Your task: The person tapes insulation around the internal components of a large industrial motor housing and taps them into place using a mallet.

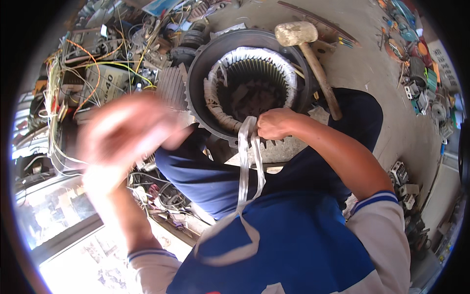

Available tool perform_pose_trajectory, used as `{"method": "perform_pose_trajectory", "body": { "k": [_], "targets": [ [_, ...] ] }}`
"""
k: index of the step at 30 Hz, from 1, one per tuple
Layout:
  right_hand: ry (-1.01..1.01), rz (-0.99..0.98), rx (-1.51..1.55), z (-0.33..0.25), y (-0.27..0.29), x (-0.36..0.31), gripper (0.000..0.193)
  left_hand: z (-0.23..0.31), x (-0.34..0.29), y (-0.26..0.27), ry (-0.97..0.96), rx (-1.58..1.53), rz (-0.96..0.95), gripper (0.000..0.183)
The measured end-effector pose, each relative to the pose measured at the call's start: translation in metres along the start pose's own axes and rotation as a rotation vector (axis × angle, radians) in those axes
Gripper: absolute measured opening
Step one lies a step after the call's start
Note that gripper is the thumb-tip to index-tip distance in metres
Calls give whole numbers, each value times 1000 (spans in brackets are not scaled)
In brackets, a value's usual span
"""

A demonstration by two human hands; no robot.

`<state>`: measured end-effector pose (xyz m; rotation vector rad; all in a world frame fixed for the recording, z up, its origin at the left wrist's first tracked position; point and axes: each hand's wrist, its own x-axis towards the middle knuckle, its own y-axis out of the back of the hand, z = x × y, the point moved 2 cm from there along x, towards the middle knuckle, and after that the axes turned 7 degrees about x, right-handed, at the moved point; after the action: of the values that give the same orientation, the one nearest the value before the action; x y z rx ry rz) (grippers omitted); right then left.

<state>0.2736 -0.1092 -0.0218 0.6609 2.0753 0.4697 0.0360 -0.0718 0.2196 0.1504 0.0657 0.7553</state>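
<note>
"Where are the two hands?"

"The right hand is at the near side of a ring wrapped in white. Its fingers are curled closed, gripping a white tape there. The left hand is raised out to the left, well apart from the ring, and badly blurred. I can't tell whether its fingers are open or closed, or whether they hold anything."

"And the tape, where does it run?"

"From the near edge of the ring, beside the right hand, it hangs down in two strands between the legs. Lower down it makes a loose, partly blurred loop in front of the blue shirt."

"What is the ring sitting in?"

"A round, dark metal housing, between the person's dark blue trousers. Narrow metal ribs line the inside of the ring."

"Anything close by?"

"A mallet with a thick, pale, worn head. The head is at the far right of the housing, and the handle slants back toward the right leg. Just left of the housing is a ridged grey metal piece, and farther left a tangle of wires."
</note>
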Motion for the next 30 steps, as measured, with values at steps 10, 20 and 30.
{"method": "perform_pose_trajectory", "body": {
  "k": [10,20,30],
  "targets": [
    [221,258,-48,-20,-27,-15,59,-237,93,-68,550,830,-957,20],
    [262,339,83,-20,-17,-14,54,-340,122,-52,552,711,-1122,26],
    [269,333,113,-14,-18,-14,53,-328,126,-75,897,510,-956,30]
  ]
}}
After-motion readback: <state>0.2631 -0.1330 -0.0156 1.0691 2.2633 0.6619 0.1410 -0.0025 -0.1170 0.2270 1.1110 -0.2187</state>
